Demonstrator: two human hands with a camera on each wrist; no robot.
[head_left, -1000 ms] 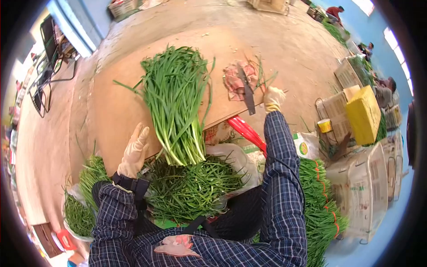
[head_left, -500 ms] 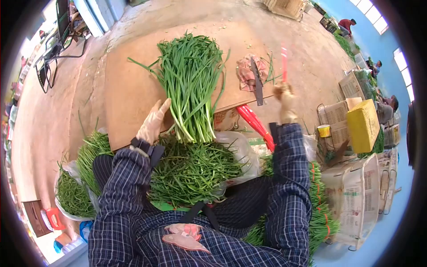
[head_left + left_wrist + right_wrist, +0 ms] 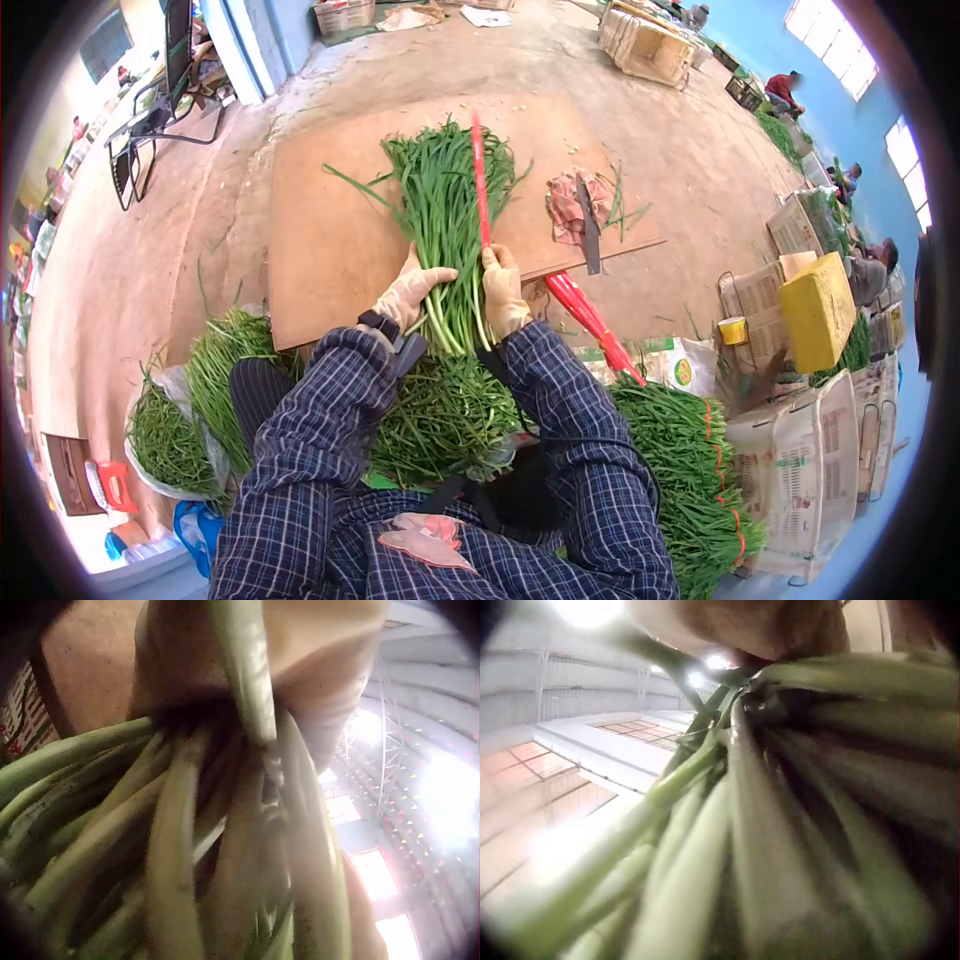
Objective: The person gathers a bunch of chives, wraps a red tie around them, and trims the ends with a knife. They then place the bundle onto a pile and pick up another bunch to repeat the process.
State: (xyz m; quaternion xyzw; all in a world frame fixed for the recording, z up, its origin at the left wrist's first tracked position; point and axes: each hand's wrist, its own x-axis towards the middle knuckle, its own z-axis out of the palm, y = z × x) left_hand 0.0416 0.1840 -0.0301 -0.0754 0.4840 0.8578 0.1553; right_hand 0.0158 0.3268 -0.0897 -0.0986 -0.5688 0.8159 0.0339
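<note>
Head view: stalks inside curled left hand, beside right hand with red strip in its pinch.

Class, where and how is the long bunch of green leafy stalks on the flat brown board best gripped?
Probably around the pale stem end of the bunch, from both sides: there it narrows and overhangs the near edge of the board, while the leafy end spreads wider.
</note>
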